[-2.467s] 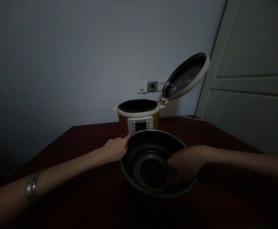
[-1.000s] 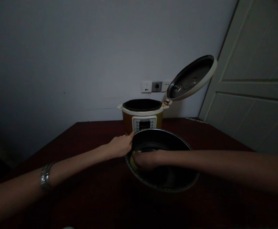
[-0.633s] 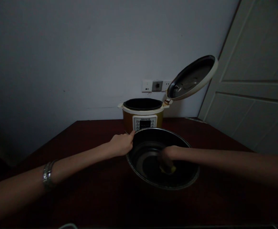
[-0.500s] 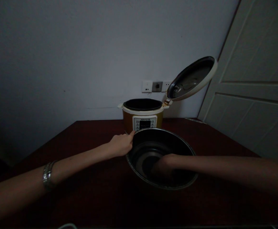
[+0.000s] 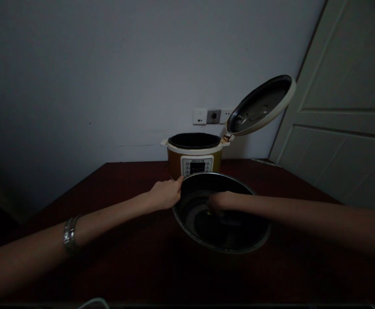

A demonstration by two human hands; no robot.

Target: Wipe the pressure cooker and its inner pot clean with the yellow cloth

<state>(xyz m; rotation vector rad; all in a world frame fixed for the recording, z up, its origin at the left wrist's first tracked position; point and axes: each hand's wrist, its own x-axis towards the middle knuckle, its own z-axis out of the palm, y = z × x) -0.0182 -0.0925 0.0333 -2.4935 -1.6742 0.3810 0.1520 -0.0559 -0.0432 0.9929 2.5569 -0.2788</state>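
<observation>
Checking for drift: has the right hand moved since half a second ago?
Yes: the right hand moved up the picture, nearer the cooker.

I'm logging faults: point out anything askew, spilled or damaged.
Brownish staining, perhaps rust or grime, shows at the hinge between the cooker and its open lid, odd against the pale rim. The wall left of the cooker bears a scuff-like line. No spill shows, though the table and pot are dark.

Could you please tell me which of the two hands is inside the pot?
The right hand is inside the pot; the left hand, with a bracelet on its arm, is at the rim.
</observation>
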